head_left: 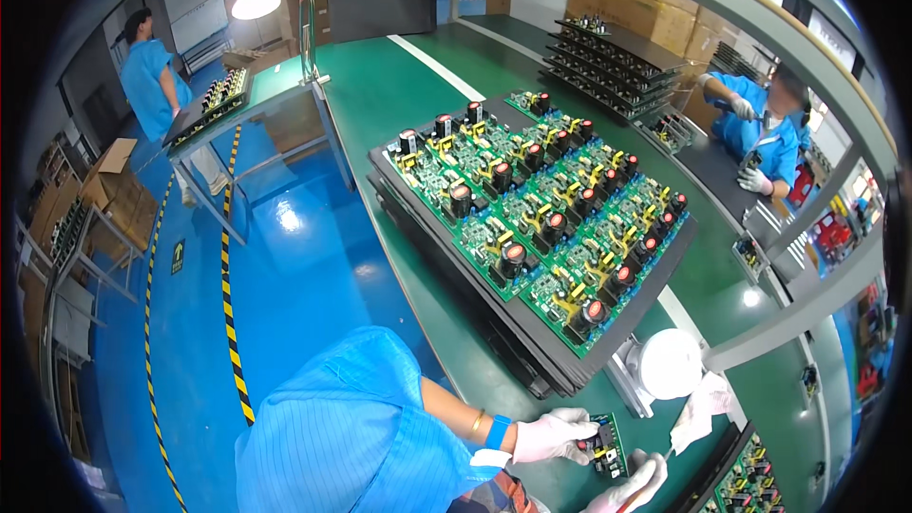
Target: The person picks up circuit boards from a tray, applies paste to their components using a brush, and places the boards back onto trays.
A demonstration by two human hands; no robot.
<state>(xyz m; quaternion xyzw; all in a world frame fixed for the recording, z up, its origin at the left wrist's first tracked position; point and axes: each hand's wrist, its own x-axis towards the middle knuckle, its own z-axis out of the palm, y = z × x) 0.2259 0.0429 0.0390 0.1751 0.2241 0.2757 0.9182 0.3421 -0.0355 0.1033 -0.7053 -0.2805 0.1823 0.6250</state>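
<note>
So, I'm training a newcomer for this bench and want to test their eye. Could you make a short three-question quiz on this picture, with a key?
1. Which of the person's gloved hands, left or right, grips the small circuit board?
2. True or false: the blue wristband is on the person's right wrist.
3. Fill in the two colours: the striped floor tape is ____ and ____.

Key:
1. The left hand.
2. False; it is on the left wrist.
3. Black; yellow.
</note>
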